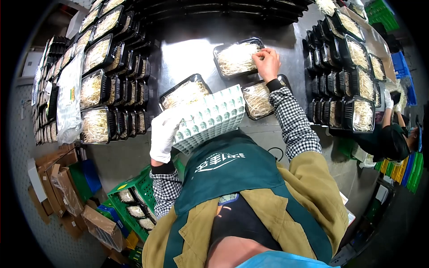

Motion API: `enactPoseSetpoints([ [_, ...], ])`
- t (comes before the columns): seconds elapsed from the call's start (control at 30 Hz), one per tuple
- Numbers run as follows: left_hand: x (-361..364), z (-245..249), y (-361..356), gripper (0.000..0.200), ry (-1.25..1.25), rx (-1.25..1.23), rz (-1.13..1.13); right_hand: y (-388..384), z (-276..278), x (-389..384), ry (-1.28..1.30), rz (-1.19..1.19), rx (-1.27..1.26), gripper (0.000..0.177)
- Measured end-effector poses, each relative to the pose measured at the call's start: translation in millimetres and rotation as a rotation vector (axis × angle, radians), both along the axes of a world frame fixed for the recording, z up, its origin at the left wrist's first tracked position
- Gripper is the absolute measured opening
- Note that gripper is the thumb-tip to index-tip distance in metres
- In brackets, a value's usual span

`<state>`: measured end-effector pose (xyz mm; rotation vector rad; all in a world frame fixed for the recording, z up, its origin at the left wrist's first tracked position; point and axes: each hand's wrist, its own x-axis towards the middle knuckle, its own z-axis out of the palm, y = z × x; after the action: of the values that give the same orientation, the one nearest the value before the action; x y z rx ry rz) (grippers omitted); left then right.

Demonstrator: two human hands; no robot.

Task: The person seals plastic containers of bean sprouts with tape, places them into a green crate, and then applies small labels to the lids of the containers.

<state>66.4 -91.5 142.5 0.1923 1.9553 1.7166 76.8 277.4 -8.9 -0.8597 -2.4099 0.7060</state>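
Note:
My left hand (165, 134), in a white glove, grips a stack of label sheets (212, 117) printed with rows of small green-and-white labels. My bare right hand (268, 64) has its fingertips pinched together at the right edge of a black tray of bean sprouts (237, 59); whatever is between them is too small to make out. A second sprout tray (184, 93) lies behind the sheets on the left. Another sprout tray (258, 99) sits under my right wrist, partly covered by the sleeve.
Stacked sprout trays line the metal table (187, 49) on the left (95, 89) and right (359, 85). Black trays (223, 11) stand at the back. A green crate (134, 201) and cardboard boxes (67, 187) are at lower left. A co-worker (395, 138) is at far right.

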Motion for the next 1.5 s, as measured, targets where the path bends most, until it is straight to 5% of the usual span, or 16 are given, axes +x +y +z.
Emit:
enactPoseSetpoints([
  [0.2,12,10,-10,0.022,-0.013,-0.023,0.107,6,-1,1,0.056,0.121,0.079,0.033],
  [0.27,20,22,-19,0.021,0.01,-0.033,0.142,7,7,-1,0.184,0.146,0.302,0.024],
  [0.4,37,44,-45,0.021,0.016,0.084,0.308,-62,112,14,0.063,0.763,-0.985,0.018],
  [0.43,43,46,-55,0.021,0.029,0.094,0.336,-87,137,23,-0.023,0.927,-1.017,0.017],
  [0.5,49,47,-78,0.023,0.083,0.105,0.368,-133,164,27,-0.104,1.152,-0.778,0.014],
  [0.63,65,45,-125,0.043,0.222,0.478,0.463,-200,181,16,-0.068,1.216,-1.055,0.013],
  [0.77,108,-2,-203,0.071,-0.058,0.675,0.59,-273,200,8,-0.077,1.288,-1.076,0.023],
  [0.83,125,-31,-231,0.055,-0.053,0.543,0.632,-312,186,-3,-0.078,1.324,-0.999,0.023],
  [0.9,142,2,-238,0.03,-0.081,0.457,0.825,-349,186,-4,-0.105,1.32,-0.966,0.024],
  [0.93,149,-17,-268,0.023,0.105,0.176,0.764,-372,185,-2,0.008,1.312,-1.05,0.033],
  [1.03,167,10,-309,0.021,0.152,0.25,0.883,-417,176,-2,-0.331,1.262,-1.086,0.061],
  [1.13,167,-3,-347,0.018,0.234,0.208,0.92,-456,164,-7,-0.667,1.314,-1.158,0.046],
  [1.27,175,38,-390,0.02,0.194,0.294,0.924,-518,184,-4,-0.468,1.411,-1.22,0.027],
  [1.43,178,44,-419,0.02,0.36,0.129,0.909,-526,213,-6,-0.119,1.686,-0.973,0.021],
  [1.47,185,55,-427,0.02,0.455,-0.044,0.816,-525,219,-8,-0.085,1.72,-0.938,0.017],
  [1.5,188,59,-431,0.018,0.553,0.081,0.696,-523,219,-17,-0.092,1.792,-0.971,0.016],
])
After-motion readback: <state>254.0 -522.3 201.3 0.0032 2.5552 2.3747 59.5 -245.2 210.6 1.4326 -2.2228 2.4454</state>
